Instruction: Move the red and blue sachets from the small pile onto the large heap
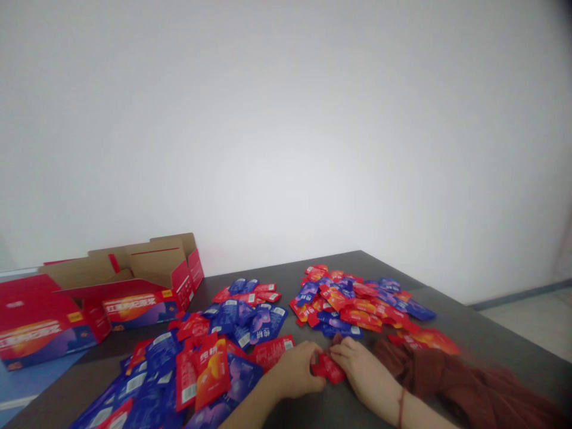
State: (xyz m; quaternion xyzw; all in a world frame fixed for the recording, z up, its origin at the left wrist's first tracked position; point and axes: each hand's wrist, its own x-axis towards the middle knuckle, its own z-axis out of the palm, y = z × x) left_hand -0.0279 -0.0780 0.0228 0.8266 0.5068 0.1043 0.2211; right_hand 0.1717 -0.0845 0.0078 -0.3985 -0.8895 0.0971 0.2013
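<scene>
Low over the dark table, my left hand (298, 370) and my right hand (357, 364) pinch a small red sachet (330, 368) between them. Fingers partly cover it. A brown cloth (438, 375) lies by my right wrist, and part of it reaches my right fingers. To the left of my hands spreads a pile of red and blue sachets (212, 364), some touching my left forearm. Another mixed pile of red and blue sachets (344, 301) sits just beyond my hands.
Two red and blue cartons stand at the left: an open carton (138, 307) with brown flaps raised and a carton in front (47, 333). The dark table (353, 262) meets a pale wall (286, 131) behind. Its right edge drops to a light floor (527, 310).
</scene>
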